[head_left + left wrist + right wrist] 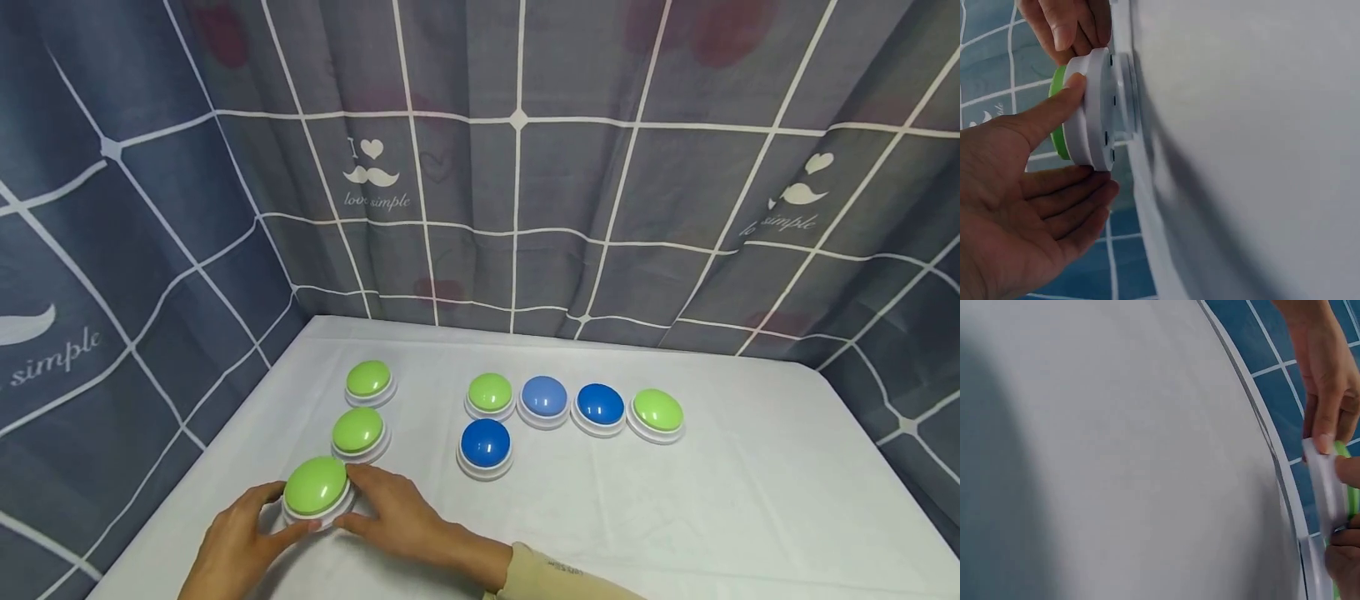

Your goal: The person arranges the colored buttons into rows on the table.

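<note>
A green push button with a white round base (316,487) is at the table's near left, held between both hands. My left hand (236,537) grips its left side, thumb on the near rim and fingers on the far side. From the right, my right hand (401,510) holds the same base between thumb and fingers. In the left wrist view the button's underside (1107,112) shows, tilted and raised off the cloth. Just beyond stand two more green buttons, a nearer one (357,432) and a farther one (368,381), in a line.
On the white tablecloth (735,500), a row at centre holds a green button (490,393), a light blue one (543,400), a dark blue one (600,407) and another green one (657,412). A dark blue button (484,446) stands before the row. Grey checked curtains (465,175) enclose the table.
</note>
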Tool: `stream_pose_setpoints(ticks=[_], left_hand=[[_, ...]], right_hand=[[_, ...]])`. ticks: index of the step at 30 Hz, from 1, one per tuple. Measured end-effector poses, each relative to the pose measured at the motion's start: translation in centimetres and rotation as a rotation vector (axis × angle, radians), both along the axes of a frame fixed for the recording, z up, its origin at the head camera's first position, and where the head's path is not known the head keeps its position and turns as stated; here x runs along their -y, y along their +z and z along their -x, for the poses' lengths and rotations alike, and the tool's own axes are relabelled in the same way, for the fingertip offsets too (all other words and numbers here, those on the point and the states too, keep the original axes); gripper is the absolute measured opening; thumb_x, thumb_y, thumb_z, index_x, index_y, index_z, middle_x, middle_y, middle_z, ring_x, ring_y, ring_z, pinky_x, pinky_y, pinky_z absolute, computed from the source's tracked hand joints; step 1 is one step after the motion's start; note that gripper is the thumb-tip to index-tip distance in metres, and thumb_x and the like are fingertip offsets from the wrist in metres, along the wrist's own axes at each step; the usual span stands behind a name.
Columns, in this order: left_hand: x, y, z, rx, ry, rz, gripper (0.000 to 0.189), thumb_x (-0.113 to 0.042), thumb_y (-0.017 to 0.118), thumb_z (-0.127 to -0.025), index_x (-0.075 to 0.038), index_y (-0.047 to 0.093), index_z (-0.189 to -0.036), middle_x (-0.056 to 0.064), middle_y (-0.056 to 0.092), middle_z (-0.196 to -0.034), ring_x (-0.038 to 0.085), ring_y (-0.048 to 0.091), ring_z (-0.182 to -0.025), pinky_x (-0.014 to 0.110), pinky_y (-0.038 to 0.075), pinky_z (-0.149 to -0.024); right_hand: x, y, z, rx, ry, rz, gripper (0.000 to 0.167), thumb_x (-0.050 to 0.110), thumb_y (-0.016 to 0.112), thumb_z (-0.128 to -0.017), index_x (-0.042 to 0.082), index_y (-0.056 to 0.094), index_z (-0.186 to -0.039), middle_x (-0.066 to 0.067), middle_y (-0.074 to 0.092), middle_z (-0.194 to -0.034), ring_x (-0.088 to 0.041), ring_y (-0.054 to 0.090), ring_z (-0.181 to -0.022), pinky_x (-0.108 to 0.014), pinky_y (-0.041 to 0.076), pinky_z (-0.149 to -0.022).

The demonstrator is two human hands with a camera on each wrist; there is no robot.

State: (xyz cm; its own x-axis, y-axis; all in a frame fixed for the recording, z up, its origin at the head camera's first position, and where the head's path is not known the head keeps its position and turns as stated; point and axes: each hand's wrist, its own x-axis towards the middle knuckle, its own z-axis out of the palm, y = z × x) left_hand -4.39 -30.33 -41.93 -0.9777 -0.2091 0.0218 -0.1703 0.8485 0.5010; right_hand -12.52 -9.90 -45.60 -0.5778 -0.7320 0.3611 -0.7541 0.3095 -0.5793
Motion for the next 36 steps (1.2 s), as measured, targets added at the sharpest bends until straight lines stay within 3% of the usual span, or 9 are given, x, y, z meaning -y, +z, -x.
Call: stream_pose_setpoints(ticks=[3, 9, 16, 24, 31, 36], left_hand=[[-1.3, 0.8, 0.2, -0.096, -0.006, -0.012, 0.083, -0.052, 0.084, -0.073, 0.009, 0.059, -0.124, 0.032, 0.059, -0.123, 0.053, 0.054, -0.115, 0.066, 0.044, -0.088], [-4.0, 2.2, 1.2, -0.351, -0.048, -0.019, 0.062, -0.037, 0.088, -0.074, 0.002, 0.065, -0.116, 0.022, 0.066, -0.114, 0.045, 0.062, -0.105, 0.063, 0.048, -0.08], [-6.6, 3.4, 3.7, -0.471, -0.134, -0.007, 0.055, -0.029, 0.091, -0.07, -0.002, 0.068, -0.111, 0.013, 0.068, -0.108, 0.036, 0.065, -0.1, 0.058, 0.051, -0.077], [-10.1, 3.1, 6.7, -0.51, -0.232, 0.01, 0.054, -0.029, 0.094, -0.064, -0.004, 0.069, -0.105, 0.009, 0.069, -0.103, 0.029, 0.066, -0.096, 0.051, 0.053, -0.074], [-13.7, 2.9, 8.7, -0.449, -0.3, -0.023, 0.055, -0.033, 0.091, -0.069, -0.002, 0.069, -0.109, 0.009, 0.069, -0.107, 0.028, 0.066, -0.102, 0.048, 0.054, -0.08], [-16.1, 2.9, 10.0, -0.444, -0.356, -0.042, 0.056, -0.035, 0.091, -0.069, -0.003, 0.069, -0.109, 0.008, 0.069, -0.107, 0.027, 0.065, -0.103, 0.046, 0.054, -0.083]], right_hand=[[-0.9, 0.6, 0.2, -0.015, -0.051, 0.057, 0.056, 0.032, 0.067, -0.096, 0.01, 0.048, -0.144, -0.001, 0.055, -0.141, -0.009, 0.047, -0.132, -0.024, 0.036, -0.107], [-2.8, 2.0, 1.4, -0.042, -0.096, 0.22, 0.06, 0.028, 0.072, -0.092, 0.007, 0.048, -0.143, -0.006, 0.055, -0.142, -0.014, 0.048, -0.132, -0.03, 0.038, -0.108], [-5.6, 3.2, 2.6, 0.011, -0.187, 0.273, 0.06, 0.026, 0.076, -0.089, 0.01, 0.051, -0.142, -0.005, 0.055, -0.141, -0.016, 0.05, -0.131, -0.037, 0.041, -0.106], [-9.7, 3.0, 3.6, 0.041, -0.297, 0.319, 0.061, 0.024, 0.08, -0.085, 0.008, 0.056, -0.138, -0.007, 0.059, -0.137, -0.02, 0.053, -0.128, -0.042, 0.043, -0.104], [-13.7, 2.7, 3.7, 0.046, -0.392, 0.346, 0.062, 0.021, 0.082, -0.083, 0.007, 0.057, -0.138, -0.006, 0.059, -0.138, -0.022, 0.053, -0.128, -0.045, 0.042, -0.104], [-16.2, 2.7, 3.9, 0.041, -0.452, 0.337, 0.063, 0.022, 0.082, -0.083, 0.005, 0.056, -0.138, -0.008, 0.058, -0.139, -0.025, 0.052, -0.13, -0.045, 0.042, -0.104]])
